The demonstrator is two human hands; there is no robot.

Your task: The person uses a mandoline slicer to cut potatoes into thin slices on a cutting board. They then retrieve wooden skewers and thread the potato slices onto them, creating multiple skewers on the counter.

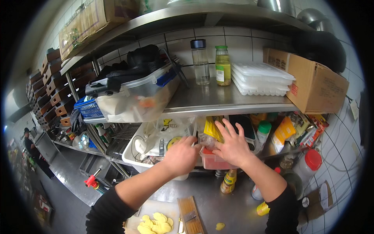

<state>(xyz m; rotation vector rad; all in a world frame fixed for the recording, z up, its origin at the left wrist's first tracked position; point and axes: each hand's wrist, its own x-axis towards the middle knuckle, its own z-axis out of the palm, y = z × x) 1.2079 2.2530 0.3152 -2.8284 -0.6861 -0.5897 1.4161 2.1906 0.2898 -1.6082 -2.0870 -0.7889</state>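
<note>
My left hand (182,156) is at the left rim of a clear plastic tub (219,164) with reddish contents, on the lower shelf. Its fingers curl, and their far side is hidden, so a grip cannot be made out. My right hand (233,143) spreads its fingers over the same tub, against a yellow packet (213,130) that stands up in it. Crumpled clear plastic wrap (208,142) lies between the two hands. Below them, potato-like yellow slices (156,223) are piled on a white cutting board (146,209), beside a wooden mandoline slicer (190,215).
A white bin (133,159) with plastic bags adjoins the tub on the left. Right of it stand a green-capped bottle (263,131) and seasoning packets (285,131). The upper shelf edge (228,110) overhangs both hands. A blowtorch (93,182) and a sauce bottle (228,182) stand below.
</note>
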